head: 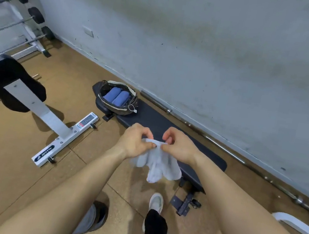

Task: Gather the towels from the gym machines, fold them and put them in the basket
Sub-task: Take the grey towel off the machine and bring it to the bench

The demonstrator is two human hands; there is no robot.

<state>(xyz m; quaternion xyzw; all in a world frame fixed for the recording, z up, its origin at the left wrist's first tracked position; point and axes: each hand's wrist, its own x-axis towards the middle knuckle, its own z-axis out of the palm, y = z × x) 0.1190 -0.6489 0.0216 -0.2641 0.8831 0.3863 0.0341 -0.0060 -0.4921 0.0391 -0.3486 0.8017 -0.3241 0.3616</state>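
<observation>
A small white towel (159, 163) hangs crumpled in the air over the near part of a flat black bench (167, 131). My left hand (135, 140) and my right hand (178, 145) pinch its top edge close together, fingers curled. At the bench's far end stands a dark woven basket (128, 110) with a pale rim. Two rolled blue towels (116, 95) lie inside it.
A white-framed machine with a black pad (55, 118) stands on the brown floor to the left. A barbell rack (17, 12) fills the far left corner. A steel bar (226, 147) lies along the wall. My feet (156, 201) stand beside the bench's leg.
</observation>
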